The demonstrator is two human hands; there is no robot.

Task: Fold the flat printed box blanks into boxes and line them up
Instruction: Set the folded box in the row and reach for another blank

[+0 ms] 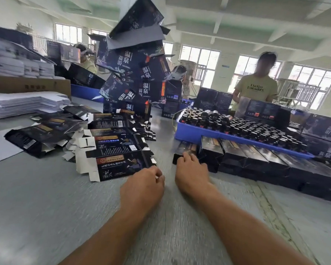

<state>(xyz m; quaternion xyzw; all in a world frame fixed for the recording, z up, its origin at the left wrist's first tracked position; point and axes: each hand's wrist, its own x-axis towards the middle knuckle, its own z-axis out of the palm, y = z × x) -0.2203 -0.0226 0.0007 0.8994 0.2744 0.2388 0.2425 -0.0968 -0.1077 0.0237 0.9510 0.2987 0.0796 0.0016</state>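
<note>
Box blanks (115, 150) lie fanned beside left hand (143, 185); tall carton stack (134, 73) behind.

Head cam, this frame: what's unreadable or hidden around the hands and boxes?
- Left hand: fingertips curled under at the nearest flat blank; grip unclear.
- Right hand: covers part of the end box, motion-blurred.
- Row of folded boxes: cut off by right edge.
- Box tower: top cut off by upper edge.
</note>
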